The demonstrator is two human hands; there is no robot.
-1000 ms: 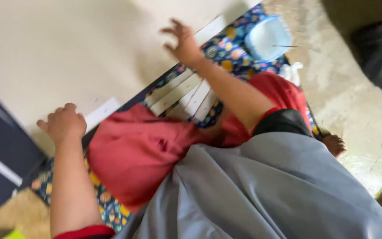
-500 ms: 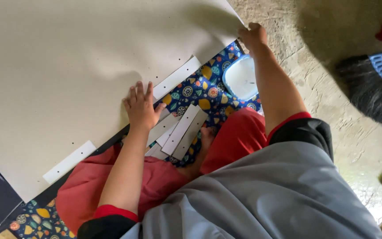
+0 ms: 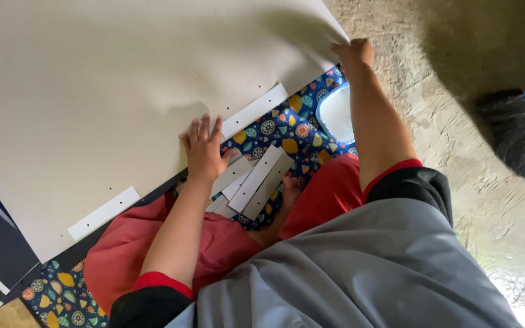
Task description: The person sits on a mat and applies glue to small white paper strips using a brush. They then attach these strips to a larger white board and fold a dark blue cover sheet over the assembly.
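Left hand [image 3: 203, 152] flat, fingers spread, pressing the near edge of the big cream sheet [image 3: 110, 91]. Right hand [image 3: 352, 53] closed on the sheet's far corner. White punched strips [image 3: 256, 177] lie beside the left hand on a patterned blue mat [image 3: 287, 130]; pale blue bowl [image 3: 337, 112] beyond.

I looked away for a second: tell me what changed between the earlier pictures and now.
The left hand opened from a fist and moved onto the large beige sheet, lying flat. The right hand reached out to the sheet's far corner. The white strips and patterned mat stayed put.
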